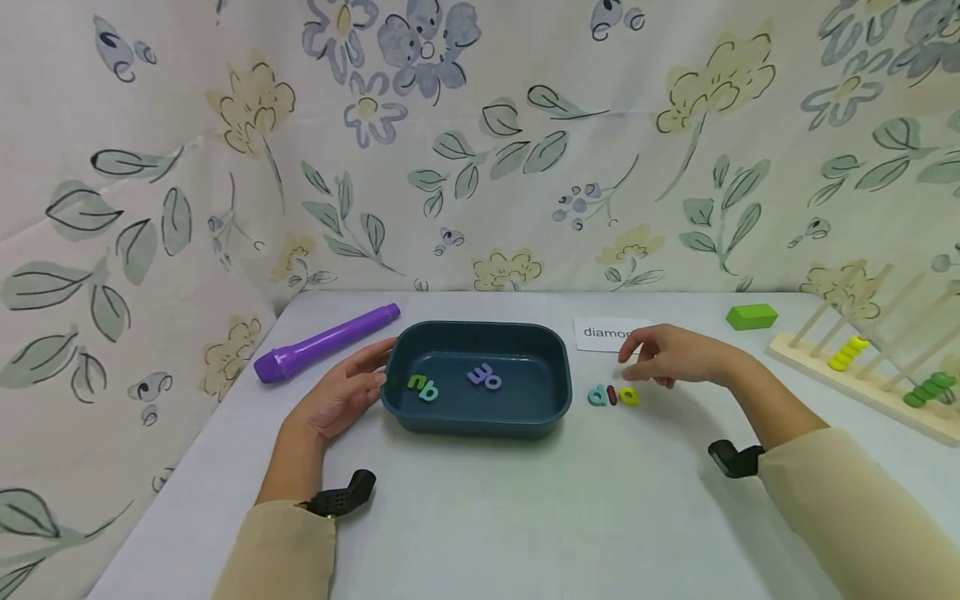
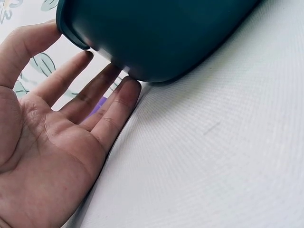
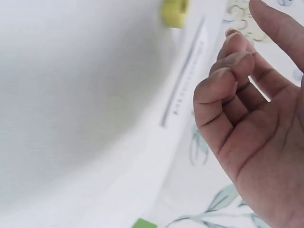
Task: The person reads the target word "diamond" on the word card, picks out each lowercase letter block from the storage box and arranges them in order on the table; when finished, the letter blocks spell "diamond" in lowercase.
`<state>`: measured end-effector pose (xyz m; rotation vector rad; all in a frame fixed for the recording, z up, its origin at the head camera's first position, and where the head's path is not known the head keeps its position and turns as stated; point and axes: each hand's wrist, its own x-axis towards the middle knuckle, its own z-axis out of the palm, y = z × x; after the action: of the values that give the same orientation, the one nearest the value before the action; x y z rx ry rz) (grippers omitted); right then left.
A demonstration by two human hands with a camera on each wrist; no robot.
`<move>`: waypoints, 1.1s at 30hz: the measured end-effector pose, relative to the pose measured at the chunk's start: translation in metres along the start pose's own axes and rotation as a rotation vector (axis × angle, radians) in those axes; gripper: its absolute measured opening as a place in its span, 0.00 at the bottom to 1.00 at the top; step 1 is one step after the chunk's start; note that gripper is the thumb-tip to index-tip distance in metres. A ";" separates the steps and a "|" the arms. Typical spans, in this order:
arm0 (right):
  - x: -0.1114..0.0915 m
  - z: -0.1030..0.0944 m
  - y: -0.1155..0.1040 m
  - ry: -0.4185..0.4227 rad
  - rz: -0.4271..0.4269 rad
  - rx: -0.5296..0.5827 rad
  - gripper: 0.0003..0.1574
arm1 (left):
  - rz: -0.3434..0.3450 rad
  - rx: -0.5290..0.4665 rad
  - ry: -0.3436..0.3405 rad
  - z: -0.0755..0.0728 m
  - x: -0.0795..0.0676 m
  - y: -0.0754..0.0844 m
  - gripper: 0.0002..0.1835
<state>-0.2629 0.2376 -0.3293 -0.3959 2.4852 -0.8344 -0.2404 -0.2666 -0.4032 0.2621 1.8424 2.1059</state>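
A dark teal tray (image 1: 480,423) stands mid-table with a green letter (image 1: 417,382), a turquoise letter (image 1: 428,391) and two purple letters, an m-like one (image 1: 480,373) and an o-like one (image 1: 492,382), inside. At its left end my left hand (image 1: 348,387) touches the rim and wall with fingers fairly straight. My right hand (image 1: 671,354), loosely curled and holding nothing, hovers by a white card (image 1: 596,335) whose visible print reads "diamo"; the hand hides the rest. Just below the card lie a turquoise letter (image 1: 597,396), a small red letter (image 1: 612,395) and a yellow-green letter (image 1: 628,397).
Behind my left hand lies a purple tube-shaped object (image 1: 326,342). A green block (image 1: 752,317) sits at the back right. Farther right is a wooden peg rack (image 1: 862,385) with yellow and green beads. Floral cloth (image 1: 480,225) hangs behind the white table.
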 end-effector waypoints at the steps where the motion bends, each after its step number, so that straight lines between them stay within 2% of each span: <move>1: -0.001 -0.004 -0.004 0.013 -0.013 -0.002 0.24 | 0.001 0.002 -0.001 0.000 0.000 0.000 0.36; 7: -0.005 -0.022 -0.030 0.070 -0.087 0.016 0.18 | 0.010 -0.002 0.000 0.000 -0.001 0.000 0.36; 13: -0.003 -0.030 -0.057 0.080 -0.160 0.023 0.16 | 0.013 0.000 -0.001 -0.001 -0.002 0.000 0.36; 17: -0.001 -0.032 -0.073 0.069 -0.203 0.033 0.17 | 0.011 -0.006 -0.001 0.000 -0.002 -0.001 0.35; 23: 0.008 -0.032 -0.097 0.010 -0.257 0.061 0.18 | 0.008 -0.008 0.003 0.001 -0.001 0.000 0.36; 33: 0.032 -0.027 -0.120 -0.034 -0.306 0.099 0.17 | 0.002 -0.009 0.007 0.002 -0.001 -0.001 0.36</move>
<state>-0.2902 0.1449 -0.2463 -0.7615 2.3735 -1.0552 -0.2387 -0.2654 -0.4036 0.2543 1.8376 2.1182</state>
